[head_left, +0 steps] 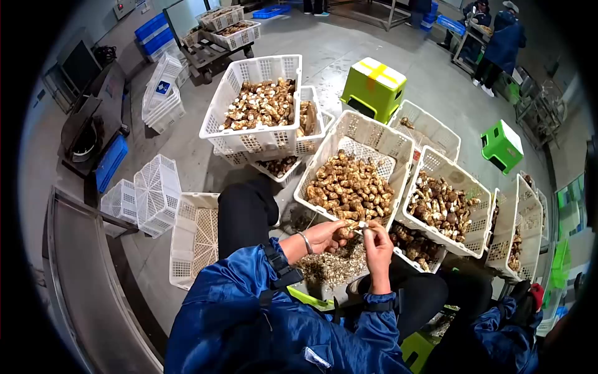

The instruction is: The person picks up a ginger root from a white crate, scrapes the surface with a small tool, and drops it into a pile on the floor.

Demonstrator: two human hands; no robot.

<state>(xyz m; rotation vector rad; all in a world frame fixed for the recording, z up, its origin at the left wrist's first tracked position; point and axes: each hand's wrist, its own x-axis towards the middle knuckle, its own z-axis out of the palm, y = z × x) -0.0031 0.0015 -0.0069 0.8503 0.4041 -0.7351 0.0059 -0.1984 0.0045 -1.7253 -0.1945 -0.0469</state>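
My left hand [325, 237], with a metal bracelet at the wrist, is closed around a brown mushroom [344, 232] that it holds level. My right hand [377, 250] is pinched close by at the mushroom's end; what lies between its fingertips is too small to make out. Just beyond both hands stands a white perforated crate [317, 207] partly filled with brown, thick-stemmed mushrooms [352, 187]. Below the hands, between my knees, lies a heap of pale trimmings [333, 267].
Crates of mushrooms stand at front left [218, 134] and right [476, 234]. An unfilled crate [202, 234] sits by my left leg. Green stools [377, 93] stand beyond. A co-worker's blue sleeve [501, 333] is close at right. Other people [504, 47] work at the back.
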